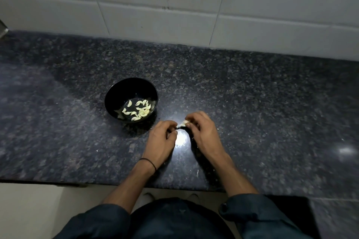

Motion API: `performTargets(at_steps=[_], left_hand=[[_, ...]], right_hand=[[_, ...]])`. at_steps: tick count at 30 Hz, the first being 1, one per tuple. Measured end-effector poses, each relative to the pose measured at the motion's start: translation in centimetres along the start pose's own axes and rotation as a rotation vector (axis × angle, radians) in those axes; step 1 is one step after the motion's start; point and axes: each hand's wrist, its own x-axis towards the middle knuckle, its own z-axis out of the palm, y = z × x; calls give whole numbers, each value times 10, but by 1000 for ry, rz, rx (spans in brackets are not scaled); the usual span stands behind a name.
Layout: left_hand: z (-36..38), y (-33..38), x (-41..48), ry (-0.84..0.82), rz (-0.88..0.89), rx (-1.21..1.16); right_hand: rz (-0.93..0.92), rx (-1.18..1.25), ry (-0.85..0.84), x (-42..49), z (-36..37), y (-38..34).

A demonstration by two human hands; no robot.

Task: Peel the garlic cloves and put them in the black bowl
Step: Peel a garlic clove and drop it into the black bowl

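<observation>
A black bowl [116, 93] stands on the dark granite counter, with several peeled pale garlic cloves [140, 111] lying in its bottom. Just right of and nearer than the bowl, my two hands meet over the counter. My right hand [202, 130] pinches a small garlic clove [183, 123] with whitish skin at its fingertips. My left hand [162, 137] has its fingers curled, and its fingertips touch the clove's left end. The clove is partly hidden by my fingers.
The speckled granite counter [262, 103] runs to a white tiled wall [174, 6] behind. A few small bits of garlic skin [197, 172] lie near my right wrist. The counter's front edge is by my forearms. A bright light reflection lies between my hands.
</observation>
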Motion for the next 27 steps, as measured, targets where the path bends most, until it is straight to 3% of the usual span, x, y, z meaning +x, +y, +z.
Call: performTargets(at_steps=[2,6,9,20,27], left_hand=[[0,4,0,0,-58,-85],[1,23,3,-16,-227,-481],[2,31,4,-21,-260,-634],[-2,32,3,29,-168,-581],[-1,37,-5,26,-270,-707]], right_hand=[[57,80,53,-5,0,-3],[162,271,133,-15,0,-14],[200,355,148,-20,-1,-20],[231,447,158,-24,-11,-34],[259,441,201,-25,-7,-39]])
